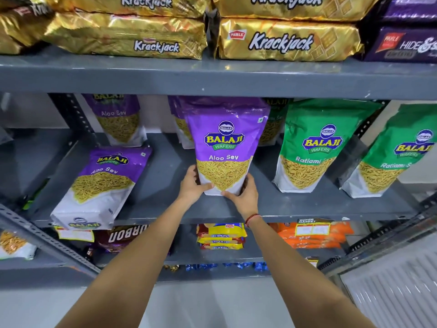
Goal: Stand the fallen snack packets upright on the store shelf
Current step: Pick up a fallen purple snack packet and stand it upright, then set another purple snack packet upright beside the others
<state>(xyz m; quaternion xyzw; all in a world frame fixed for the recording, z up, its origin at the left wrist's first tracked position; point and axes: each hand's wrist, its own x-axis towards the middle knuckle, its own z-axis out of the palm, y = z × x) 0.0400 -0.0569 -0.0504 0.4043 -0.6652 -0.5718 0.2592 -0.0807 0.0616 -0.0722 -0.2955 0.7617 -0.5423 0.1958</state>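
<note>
The left hand (192, 183) and the right hand (243, 194) both clasp the base of an upright purple Aloo Sev pouch (224, 143) in the middle of the grey metal shelf (307, 207). Better to press its base flat before letting go. One purple pouch (101, 185) lies fallen at the near left; two green Ratlami pouches (314, 147) stand at the right.

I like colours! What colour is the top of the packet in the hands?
Purple on the packet, white at the bottom; the head view shows it.
</note>
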